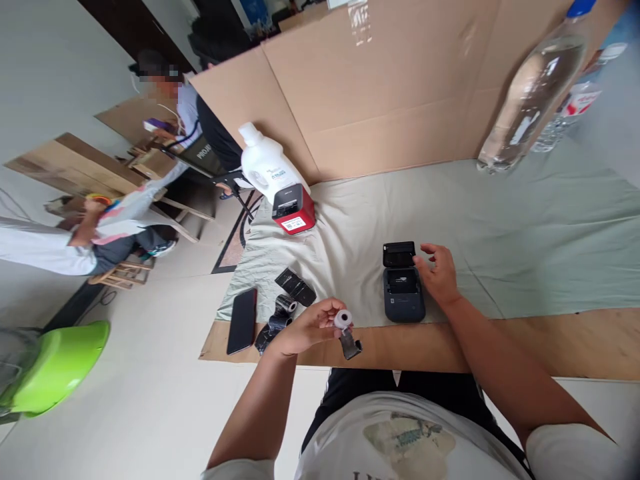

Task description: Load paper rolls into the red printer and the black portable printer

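A small white paper roll (343,319) was held in the left hand (306,329) at the near edge of the table, pinched between thumb and fingertips, with a dark strip or holder piece (350,345) hanging just below it. The roll was judged to be light and fairly stiff as a wound cylinder, yet easily dented at its ends and apt to unspool if the loose end was let go; it was best taken by the round sides, as it was here, and not by the trailing strip. The left hand was closed about the roll only at the fingertips, the remaining fingers being curled loosely.

The small black printer (403,292) lay on the pale green cloth (525,233), a little beyond and to the right of the roll, with its lid (399,254) thrown open and standing back. It was judged rigid and compact, with a hinged lid that could be strained if forced. The right hand (438,273) was rested against the printer's right side, its fingers half spread and slightly bent, nothing being gripped in it.

Just left of the roll, black paper holders and wrappers (285,303) and a dark phone (243,320) were lying. Further back a red and black printer (293,209) and a white bottle (265,167) were standing before a cardboard screen (375,87).
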The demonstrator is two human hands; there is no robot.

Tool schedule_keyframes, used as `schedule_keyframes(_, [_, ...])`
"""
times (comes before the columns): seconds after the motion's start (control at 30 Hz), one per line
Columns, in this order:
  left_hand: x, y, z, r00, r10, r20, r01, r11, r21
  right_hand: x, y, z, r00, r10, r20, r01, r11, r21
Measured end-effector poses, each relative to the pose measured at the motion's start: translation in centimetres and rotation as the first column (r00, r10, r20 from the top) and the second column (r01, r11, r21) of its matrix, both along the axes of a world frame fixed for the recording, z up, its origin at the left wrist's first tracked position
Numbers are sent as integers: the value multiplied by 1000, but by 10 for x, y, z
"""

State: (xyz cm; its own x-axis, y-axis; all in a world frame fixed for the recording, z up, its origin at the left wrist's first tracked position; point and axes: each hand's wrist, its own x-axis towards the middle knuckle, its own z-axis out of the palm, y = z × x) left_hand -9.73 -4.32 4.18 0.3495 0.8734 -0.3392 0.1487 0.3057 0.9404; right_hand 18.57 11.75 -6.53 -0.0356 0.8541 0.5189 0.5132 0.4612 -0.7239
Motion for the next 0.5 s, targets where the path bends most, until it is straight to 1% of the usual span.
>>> schedule_keyframes(0.03, [12, 9, -1, 999, 4, 49, -4, 1000, 6, -1, -5, 6, 999, 27, 47, -31, 996, 87])
schedule_keyframes(0.07, [24, 19, -3, 998, 5, 58, -7, 999, 32, -2, -10, 12, 992, 71, 109, -88, 982, 165])
schedule_keyframes(0.13, [48, 41, -5, 1000, 4, -13, -3, 991, 137, -1, -23, 22, 957, 169, 235, -233, 932, 278])
schedule_keyframes(0.2, [68, 62, -6, 991, 6, -131, 28, 966, 257, 4, -38, 29, 920, 234, 314, -338, 879, 337])
schedule_keyframes(0.27, [82, 80, -6, 977, -5, -214, 77, 942, 327, 13, -51, 31, 918, 226, 326, -344, 863, 369])
schedule_keyframes(0.33, [91, 94, -6, 971, -38, -236, 119, 935, 336, 24, -60, 30, 927, 185, 327, -309, 870, 384])
schedule_keyframes(0.4, [97, 104, -8, 964, -57, -260, 148, 927, 344, 33, -66, 30, 925, 155, 346, -296, 866, 402])
schedule_keyframes(0.5, [106, 114, -12, 934, -46, -353, 192, 901, 390, 38, -68, 29, 909, 153, 389, -320, 854, 411])
